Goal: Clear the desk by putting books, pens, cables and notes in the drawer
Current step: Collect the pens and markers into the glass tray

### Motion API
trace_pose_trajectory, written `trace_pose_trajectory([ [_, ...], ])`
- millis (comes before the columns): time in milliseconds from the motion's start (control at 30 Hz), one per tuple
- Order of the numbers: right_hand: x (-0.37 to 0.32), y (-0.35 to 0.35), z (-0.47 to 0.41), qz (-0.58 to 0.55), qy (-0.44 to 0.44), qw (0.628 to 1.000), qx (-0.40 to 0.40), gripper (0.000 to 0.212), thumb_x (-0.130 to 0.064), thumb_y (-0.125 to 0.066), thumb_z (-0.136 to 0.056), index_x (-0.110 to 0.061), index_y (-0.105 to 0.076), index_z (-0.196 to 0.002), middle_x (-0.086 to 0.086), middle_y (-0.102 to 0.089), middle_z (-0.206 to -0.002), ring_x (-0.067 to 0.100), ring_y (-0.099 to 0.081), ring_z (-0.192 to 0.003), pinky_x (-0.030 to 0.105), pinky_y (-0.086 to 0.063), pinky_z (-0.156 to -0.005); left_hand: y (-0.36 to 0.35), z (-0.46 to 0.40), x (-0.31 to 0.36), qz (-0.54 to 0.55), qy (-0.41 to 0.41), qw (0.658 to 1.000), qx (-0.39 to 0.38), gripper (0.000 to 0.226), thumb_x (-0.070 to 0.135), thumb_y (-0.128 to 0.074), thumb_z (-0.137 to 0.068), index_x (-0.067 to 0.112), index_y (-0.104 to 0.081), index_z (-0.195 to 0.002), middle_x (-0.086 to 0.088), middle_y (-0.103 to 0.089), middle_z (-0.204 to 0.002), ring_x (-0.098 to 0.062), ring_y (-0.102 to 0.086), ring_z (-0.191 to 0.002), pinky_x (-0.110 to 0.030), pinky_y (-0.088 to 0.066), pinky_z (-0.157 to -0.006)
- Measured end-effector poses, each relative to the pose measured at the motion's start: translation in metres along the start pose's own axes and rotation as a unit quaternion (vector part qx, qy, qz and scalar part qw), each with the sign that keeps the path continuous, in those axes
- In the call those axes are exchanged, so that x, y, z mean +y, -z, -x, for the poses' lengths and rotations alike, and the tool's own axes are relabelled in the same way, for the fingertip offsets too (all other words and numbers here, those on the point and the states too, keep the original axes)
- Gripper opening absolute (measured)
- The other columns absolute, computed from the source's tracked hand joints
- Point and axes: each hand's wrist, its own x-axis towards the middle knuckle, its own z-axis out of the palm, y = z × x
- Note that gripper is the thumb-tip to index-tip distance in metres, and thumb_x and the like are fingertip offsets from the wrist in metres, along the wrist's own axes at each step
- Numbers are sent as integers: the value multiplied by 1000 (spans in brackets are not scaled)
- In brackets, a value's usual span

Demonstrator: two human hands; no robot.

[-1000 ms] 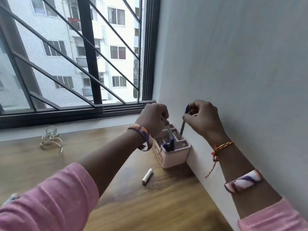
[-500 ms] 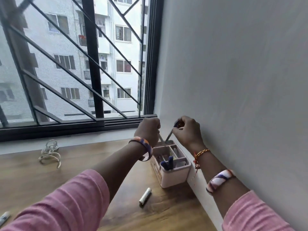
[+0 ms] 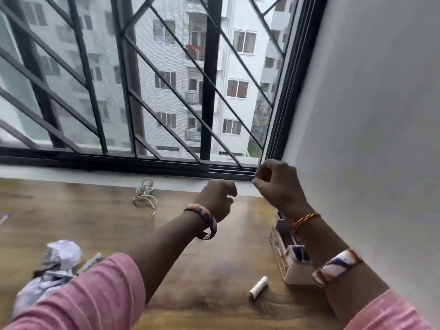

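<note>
My left hand [image 3: 217, 198] and my right hand [image 3: 278, 184] hover above the wooden desk [image 3: 114, 225] near the window sill, both with curled fingers and nothing visible in them. Below my right wrist stands a pink-white pen holder [image 3: 294, 273] against the wall, with blue pens [image 3: 300, 253] inside; my right forearm hides part of it. A coiled pale cable [image 3: 144, 196] lies by the sill. Crumpled paper [image 3: 56, 263] and a patterned pen [image 3: 91, 260] lie at the near left. A small white cylinder [image 3: 258, 284] rests left of the holder.
A grey wall [image 3: 369, 139] runs along the desk's right side. The barred window [image 3: 166, 91] and its white sill close off the far edge. Another thin object [image 3: 4, 219] pokes in at the left border.
Both hands let go of the pens they held over the holder and lifted away from it. The view swung left and down, bringing the crumpled paper into sight.
</note>
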Motion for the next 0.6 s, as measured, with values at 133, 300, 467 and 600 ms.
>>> trace_pose_trajectory([
  [133,-77,-49,-10,-49,86,993,-60,18,-4,-67,-70,-18,-60,-63,-3,-55,-58,6,-48,-53,5,-33,-49,64,40,-57,-18,46,998,31,17,4,-63,-80,6,-71,-94,-9,-71,-98,-24,-65,-91,-29,-49,-82],
  [300,-178,-134,-2,-99,145,974,-145,18,-2,-65,-70,-17,-59,-62,-4,-52,-57,10,-48,-56,15,-32,-50,158,107,-149,-68,140,985,76,12,12,-65,-78,8,-71,-88,-9,-71,-93,-23,-65,-88,-33,-50,-84],
  [467,-275,-228,17,-114,184,947,-237,4,-6,-66,-71,-10,-66,-70,1,-61,-66,16,-56,-63,17,-41,-55,246,182,-242,-139,281,945,93,13,22,-63,-81,14,-69,-89,-5,-70,-99,-22,-63,-92,-31,-50,-83],
  [600,-335,-309,47,-94,177,923,-330,13,-12,-65,-71,-22,-59,-74,-4,-57,-65,14,-54,-62,26,-45,-58,288,232,-300,-231,397,888,-37,28,37,-58,-84,15,-67,-99,-8,-66,-109,-27,-60,-103,-30,-47,-81],
])
